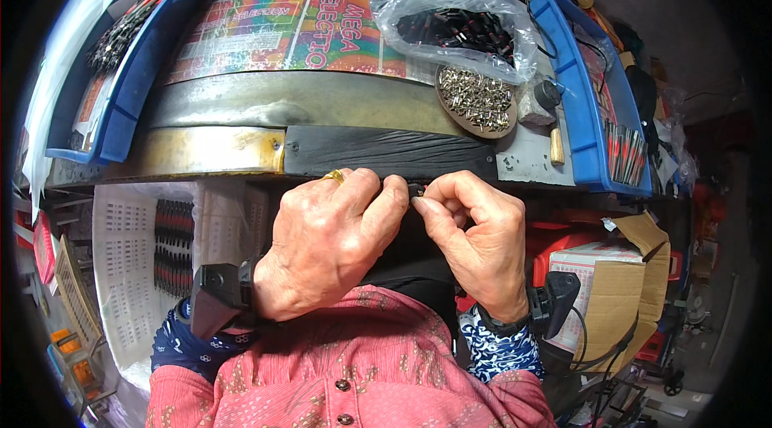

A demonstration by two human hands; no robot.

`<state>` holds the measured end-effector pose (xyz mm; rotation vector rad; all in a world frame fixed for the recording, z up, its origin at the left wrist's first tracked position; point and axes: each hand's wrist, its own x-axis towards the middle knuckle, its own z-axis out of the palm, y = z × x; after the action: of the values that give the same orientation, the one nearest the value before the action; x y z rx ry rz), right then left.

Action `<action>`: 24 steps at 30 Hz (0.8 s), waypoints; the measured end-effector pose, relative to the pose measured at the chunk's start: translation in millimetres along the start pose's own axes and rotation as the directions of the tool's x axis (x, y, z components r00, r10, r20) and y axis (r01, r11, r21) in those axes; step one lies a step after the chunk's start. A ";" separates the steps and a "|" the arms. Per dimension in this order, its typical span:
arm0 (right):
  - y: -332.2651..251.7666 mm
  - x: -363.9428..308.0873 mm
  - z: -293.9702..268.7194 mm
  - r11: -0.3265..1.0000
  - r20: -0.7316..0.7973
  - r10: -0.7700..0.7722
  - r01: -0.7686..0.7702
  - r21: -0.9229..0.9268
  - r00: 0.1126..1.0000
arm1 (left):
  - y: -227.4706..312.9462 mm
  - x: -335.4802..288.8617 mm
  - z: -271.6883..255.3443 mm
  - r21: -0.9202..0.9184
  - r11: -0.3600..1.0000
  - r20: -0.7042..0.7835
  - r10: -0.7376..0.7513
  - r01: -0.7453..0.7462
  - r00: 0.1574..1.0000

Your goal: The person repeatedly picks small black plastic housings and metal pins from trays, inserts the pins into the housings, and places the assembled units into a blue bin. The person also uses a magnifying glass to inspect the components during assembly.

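My left hand (330, 239), with a gold ring on one finger, is closed with its thumb and fingers pressed together at the bench's front edge. At its fingertips the end of a small black piece (416, 189) shows; the rest of it is hidden by the hand. Right beside it my right hand (478, 231) makes a pinch against that end. Whatever lies between its thumb and index finger is too small to name. Both hands are in front of a black padded strip (386, 153) fixed along the edge.
A round dish (441, 110) of small metal parts stands beyond the strip. Behind it lies a clear bag (382, 6) of black-and-red pieces. Blue trays stand at left (129, 118) and right (591, 143). Below are a white basket (121, 267) and an opened cardboard box (615, 299).
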<state>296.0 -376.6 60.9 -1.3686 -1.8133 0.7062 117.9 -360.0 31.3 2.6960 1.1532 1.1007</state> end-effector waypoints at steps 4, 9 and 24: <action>0.9 -1.6 2.3 0.995 0.004 0.051 -0.051 0.086 0.999 | -1.8 -0.7 0.7 0.006 1.000 -0.021 -0.010 0.011 1.000; 1.5 -3.1 3.0 0.919 0.025 0.230 -0.226 0.324 0.973 | -0.9 -0.6 -2.5 -0.059 0.997 0.008 -0.048 0.049 0.999; 4.2 -4.9 4.7 0.724 0.264 0.310 -0.406 0.557 0.913 | 2.8 -2.3 -2.6 -0.113 0.994 -0.046 0.000 -0.005 0.999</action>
<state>295.2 -380.1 53.7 -1.2413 -1.2421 1.4930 117.0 -364.2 32.6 2.6005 1.0589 1.1963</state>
